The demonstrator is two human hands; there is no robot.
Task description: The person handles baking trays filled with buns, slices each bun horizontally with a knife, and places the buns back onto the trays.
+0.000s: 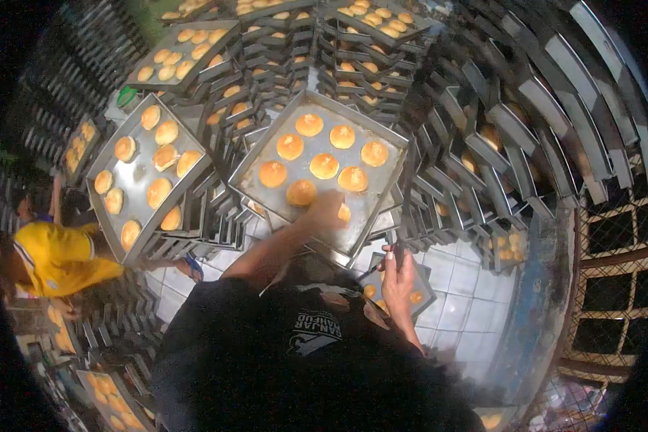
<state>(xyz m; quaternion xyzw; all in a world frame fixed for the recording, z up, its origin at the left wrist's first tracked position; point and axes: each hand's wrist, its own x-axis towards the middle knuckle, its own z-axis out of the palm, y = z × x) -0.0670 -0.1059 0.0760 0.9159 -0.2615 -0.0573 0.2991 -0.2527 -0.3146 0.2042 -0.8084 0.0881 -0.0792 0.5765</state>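
Observation:
A metal baking tray [392, 155] with several round golden buns, such as this bun [325, 165], lies on a stack in front of me. My left hand [327, 212] reaches over the tray's near part. It is beside or touching a bun [344, 214] near the front corner and partly covers it. Its fingers are blurred, so I cannot see whether they grip the bun. Just off the tray's right front side, my right hand [397, 279] is closed around a dark slim object [400, 248], its kind unclear.
Another tray of buns [135, 169] tops a stack on the left. Tall stacks of trays [482, 137] rise at the back and right. A person in a yellow shirt [65, 259] is at far left. White floor tiles [464, 288] and a lower tray [423, 277] show at right.

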